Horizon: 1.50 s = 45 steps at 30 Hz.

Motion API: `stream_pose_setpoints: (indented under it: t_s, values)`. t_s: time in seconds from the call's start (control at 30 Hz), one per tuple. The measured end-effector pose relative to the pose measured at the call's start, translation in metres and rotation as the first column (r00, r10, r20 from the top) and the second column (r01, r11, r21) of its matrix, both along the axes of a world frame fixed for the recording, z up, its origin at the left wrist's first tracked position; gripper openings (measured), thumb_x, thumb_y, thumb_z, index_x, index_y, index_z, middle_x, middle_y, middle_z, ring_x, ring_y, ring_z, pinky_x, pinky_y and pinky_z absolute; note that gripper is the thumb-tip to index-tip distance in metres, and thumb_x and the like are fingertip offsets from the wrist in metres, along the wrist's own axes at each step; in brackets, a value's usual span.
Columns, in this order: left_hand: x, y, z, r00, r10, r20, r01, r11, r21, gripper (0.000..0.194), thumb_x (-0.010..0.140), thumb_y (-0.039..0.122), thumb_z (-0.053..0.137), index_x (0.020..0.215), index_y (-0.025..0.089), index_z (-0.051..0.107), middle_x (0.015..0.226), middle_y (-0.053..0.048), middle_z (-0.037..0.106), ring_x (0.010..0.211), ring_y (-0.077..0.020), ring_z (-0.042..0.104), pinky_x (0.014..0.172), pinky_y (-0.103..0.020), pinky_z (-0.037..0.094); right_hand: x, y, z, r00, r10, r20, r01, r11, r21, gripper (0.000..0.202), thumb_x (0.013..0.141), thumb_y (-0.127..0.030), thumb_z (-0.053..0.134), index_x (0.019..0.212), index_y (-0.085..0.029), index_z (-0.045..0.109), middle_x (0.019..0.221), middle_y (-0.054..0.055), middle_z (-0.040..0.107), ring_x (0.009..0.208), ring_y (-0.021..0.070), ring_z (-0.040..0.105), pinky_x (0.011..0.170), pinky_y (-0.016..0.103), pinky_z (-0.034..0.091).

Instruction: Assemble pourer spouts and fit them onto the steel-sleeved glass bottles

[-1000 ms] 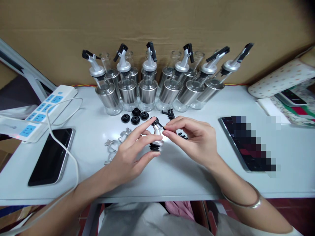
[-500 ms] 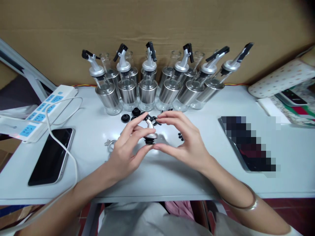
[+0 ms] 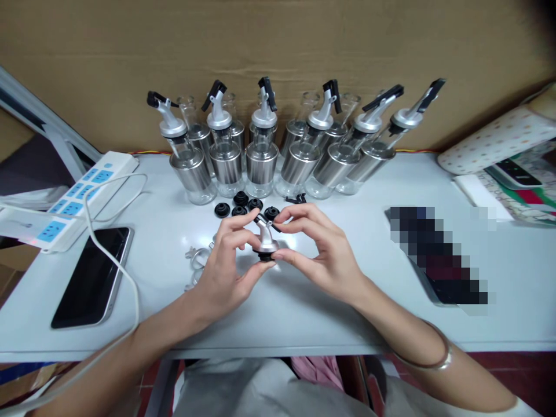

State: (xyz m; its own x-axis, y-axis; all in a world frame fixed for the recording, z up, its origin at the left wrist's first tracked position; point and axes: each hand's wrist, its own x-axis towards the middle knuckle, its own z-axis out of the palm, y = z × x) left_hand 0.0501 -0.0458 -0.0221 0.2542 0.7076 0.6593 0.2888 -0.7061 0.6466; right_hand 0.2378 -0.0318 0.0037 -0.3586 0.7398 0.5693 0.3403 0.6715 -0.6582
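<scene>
A silver pour spout (image 3: 266,236) with a black lever and black ribbed base is held upright between both hands over the table. My left hand (image 3: 230,263) grips it from the left, thumb under the base and fingers at the collar and top. From the right, my right hand (image 3: 324,252) pinches it, thumb at the base and fingertips by the lever. Several black rubber stoppers (image 3: 222,209) lie just beyond, and black levers (image 3: 296,198) are beside them. Silver collar parts (image 3: 200,258) sit left of my left hand, partly hidden by it.
Glass bottles with steel sleeves (image 3: 262,162) stand in rows at the back, the front ones topped with spouts. A power strip (image 3: 87,200), cable and phone (image 3: 92,278) lie left. A pixelated dark object (image 3: 438,255) and patterned roll (image 3: 499,136) are right.
Both hands and the spout have shifted slightly down. The spout now stands more upright, with less of its ribbed base showing, and more of the stoppers and levers behind is visible.
</scene>
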Motion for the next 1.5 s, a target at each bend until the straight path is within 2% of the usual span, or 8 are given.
stream_pose_setpoints:
  t_s: [0.2,0.37,0.6,0.77,1.03,1.1,1.23,1.5]
  values:
    - [-0.001,0.003,-0.005,1.0,0.01,0.005,-0.011,1.0,0.013,0.055,0.079,0.014,0.071,0.124,0.026,0.042,0.123,-0.01,0.054,0.11,-0.0216,0.059,0.069,-0.027,0.051,-0.001,-0.002,-0.002,1.0,-0.004,0.002,0.004,1.0,0.023,0.012,0.086,-0.024,0.066,0.096,-0.02,0.061,0.102,0.009,0.063,0.098,0.0223,0.06,0.083,0.039,0.051]
    - [-0.003,0.004,-0.003,0.999,-0.033,0.032,0.034,0.999,-0.026,0.077,0.077,0.012,0.075,0.138,0.029,0.032,0.141,-0.015,0.046,0.089,-0.0126,0.062,0.073,-0.028,0.05,-0.003,-0.003,-0.001,1.0,0.016,0.015,-0.018,0.995,0.096,0.006,0.087,-0.015,0.061,0.091,-0.019,0.064,0.097,0.008,0.065,0.091,0.02,0.06,0.082,0.039,0.05]
    - [-0.003,0.001,0.004,0.994,-0.013,0.104,0.016,0.999,-0.031,0.057,0.075,0.012,0.076,0.121,0.026,0.045,0.122,-0.011,0.057,0.111,-0.0226,0.06,0.067,-0.026,0.049,-0.003,-0.003,0.003,0.995,-0.03,-0.094,0.034,0.998,0.044,0.012,0.081,-0.018,0.068,0.092,-0.019,0.061,0.097,0.008,0.063,0.092,0.0198,0.062,0.08,0.037,0.052]
    - [-0.002,-0.001,-0.001,0.996,0.025,0.09,-0.028,0.999,0.032,0.046,0.075,0.014,0.076,0.11,0.025,0.048,0.104,-0.004,0.056,0.091,-0.0167,0.063,0.082,-0.034,0.053,-0.005,-0.003,0.001,0.999,0.001,-0.05,0.003,0.998,0.065,0.025,0.078,-0.03,0.072,0.093,-0.019,0.056,0.099,0.01,0.061,0.093,0.021,0.061,0.079,0.037,0.051]
    - [0.0,-0.003,-0.005,0.989,0.051,-0.141,-0.004,0.948,0.318,0.036,0.077,-0.003,0.056,0.098,0.026,0.055,0.124,-0.005,0.052,0.094,-0.0152,0.063,0.073,-0.03,0.057,-0.01,-0.005,-0.002,0.998,0.012,0.061,-0.013,0.999,0.029,0.024,0.08,-0.031,0.068,0.078,-0.021,0.046,0.097,0.009,0.065,0.089,0.0209,0.061,0.075,0.036,0.051]
    - [-0.001,-0.001,-0.007,0.99,0.072,-0.118,-0.031,0.947,0.319,0.04,0.075,-0.003,0.059,0.102,0.027,0.055,0.122,-0.005,0.053,0.096,-0.0165,0.062,0.073,-0.03,0.059,-0.01,-0.006,-0.002,0.997,-0.007,0.079,0.001,0.997,0.073,0.015,0.084,-0.029,0.064,0.089,-0.02,0.054,0.099,0.011,0.067,0.091,0.0218,0.062,0.077,0.038,0.051]
    - [-0.002,0.0,-0.007,0.994,0.088,-0.061,-0.071,0.966,0.247,0.044,0.074,0.003,0.066,0.107,0.029,0.052,0.122,-0.006,0.053,0.097,-0.0185,0.063,0.067,-0.028,0.06,-0.01,-0.005,-0.005,0.992,-0.024,0.127,0.003,0.987,0.163,0.029,0.088,-0.032,0.062,0.111,-0.015,0.06,0.108,0.016,0.069,0.098,0.0244,0.063,0.08,0.04,0.053]
    - [0.002,-0.003,-0.004,0.999,0.036,-0.029,-0.03,0.983,0.18,0.038,0.072,0.002,0.067,0.098,0.026,0.053,0.122,-0.007,0.051,0.081,-0.0121,0.061,0.065,-0.026,0.058,-0.009,-0.006,-0.003,0.982,0.048,0.183,-0.065,0.994,0.087,0.02,0.088,-0.03,0.057,0.093,-0.012,0.064,0.087,0.012,0.071,0.077,0.0218,0.065,0.07,0.036,0.052]
